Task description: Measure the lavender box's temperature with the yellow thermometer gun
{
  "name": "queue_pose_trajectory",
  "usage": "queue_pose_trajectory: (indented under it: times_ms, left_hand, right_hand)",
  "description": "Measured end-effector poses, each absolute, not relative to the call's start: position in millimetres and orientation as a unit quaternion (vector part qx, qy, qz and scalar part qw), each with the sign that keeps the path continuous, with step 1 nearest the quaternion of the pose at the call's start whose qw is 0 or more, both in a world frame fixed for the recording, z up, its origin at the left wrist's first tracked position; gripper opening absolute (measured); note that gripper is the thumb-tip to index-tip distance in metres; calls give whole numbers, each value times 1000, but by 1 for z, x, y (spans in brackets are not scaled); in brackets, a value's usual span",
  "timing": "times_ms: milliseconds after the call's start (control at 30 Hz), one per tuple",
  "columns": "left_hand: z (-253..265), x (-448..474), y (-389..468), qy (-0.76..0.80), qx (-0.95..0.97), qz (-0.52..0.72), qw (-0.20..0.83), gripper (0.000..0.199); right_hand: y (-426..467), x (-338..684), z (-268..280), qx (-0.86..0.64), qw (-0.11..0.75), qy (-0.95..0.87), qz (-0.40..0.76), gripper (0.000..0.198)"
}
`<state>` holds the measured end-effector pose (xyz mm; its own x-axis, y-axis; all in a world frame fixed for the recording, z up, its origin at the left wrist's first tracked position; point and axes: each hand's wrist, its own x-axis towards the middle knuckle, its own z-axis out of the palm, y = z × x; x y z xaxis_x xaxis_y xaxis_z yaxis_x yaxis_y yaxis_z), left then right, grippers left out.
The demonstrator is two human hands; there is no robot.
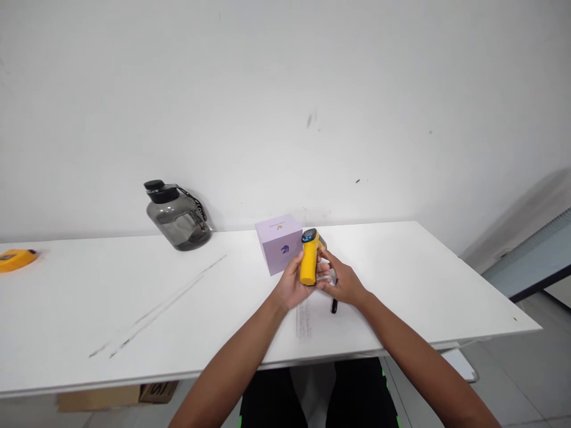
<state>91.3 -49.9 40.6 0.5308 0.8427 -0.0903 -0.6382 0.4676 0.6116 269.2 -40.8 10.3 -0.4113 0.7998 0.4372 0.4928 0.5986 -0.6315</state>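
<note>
Thermometer (308,267) upright in left hand (291,289), right of lilac box (280,246) | left fingers wrapped round grip | right hand (345,283) loosely parted, fingertips beside it

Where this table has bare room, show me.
Bare tabletop lies between the orange object and the bottle, between bottle and purple box, and from the right forearm to the tabletop's right edge. It is crowded around the box, yellow device and black stick.
</note>
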Motion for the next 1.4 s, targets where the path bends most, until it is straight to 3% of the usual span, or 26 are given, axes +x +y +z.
queue_pose_trajectory:
  times_ms: [133, 367, 633, 833, 1100, 1400]
  left_hand:
    - [42, 86, -48, 180, 241, 421, 855, 38]
    - [45, 82, -48, 138, 224, 419, 869, 41]
    - [44, 88, -53, 147, 251, 419, 860, 46]
    - [35, 89, -54, 156, 268, 430, 848, 24]
    - [39, 86, -56, 132, 268, 437, 848, 22]
    - [49, 92, -73, 142, 288, 475, 819, 20]
  right_hand:
    - [-41, 267, 6, -397, 377, -826, 131, 97]
    - [-49, 254, 4, -333, 468, -814, -81, 82]
    - [-50, 248, 8, -319, 494, -805, -82, 87]
    - [-48, 247, 6, -286, 501, -806, -131, 87]
    - [-54, 244, 9, -289, 488, -806, -169, 81]
    - [-66, 244, 20, -281, 499, -810, -128, 72]
